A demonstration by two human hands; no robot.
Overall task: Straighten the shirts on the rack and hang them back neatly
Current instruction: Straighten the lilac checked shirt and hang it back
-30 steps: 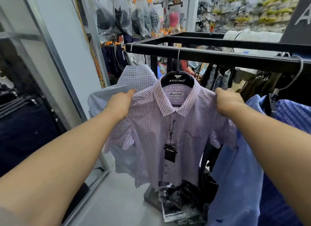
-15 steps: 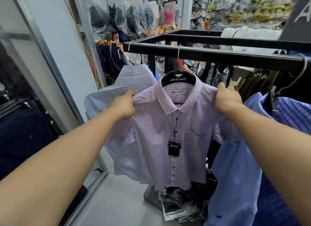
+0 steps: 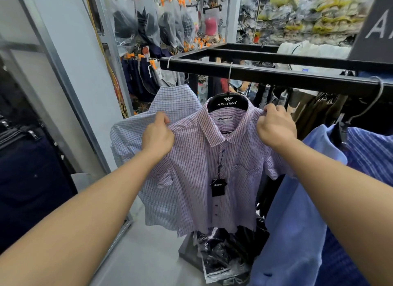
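A pink checked short-sleeved shirt (image 3: pixel 197 175) hangs on a black hanger (image 3: pixel 227 101) from the black rack bar (image 3: pixel 276 75), a black tag dangling at its front. My left hand (image 3: pixel 158 136) pinches the shirt's left shoulder seam. My right hand (image 3: pixel 275 127) pinches its right shoulder. Behind it on the left hangs a pale blue checked shirt (image 3: pixel 131 134). A plain blue shirt (image 3: pixel 293 211) and a blue striped shirt (image 3: pixel 370 158) hang to the right.
A grey metal frame (image 3: pixel 70 98) and dark trousers (image 3: pixel 25 175) stand at the left. Plastic-wrapped garments (image 3: pixel 225 253) lie on the rack's base. Bagged goods (image 3: pixel 161 24) hang on the back wall. Dark olive clothes (image 3: pixel 319 113) hang behind the bar.
Both hands stay on the pink shirt's shoulders; their grip has tightened into a pinch, and the shirt sits squarer on the hanger. The view shifted slightly.
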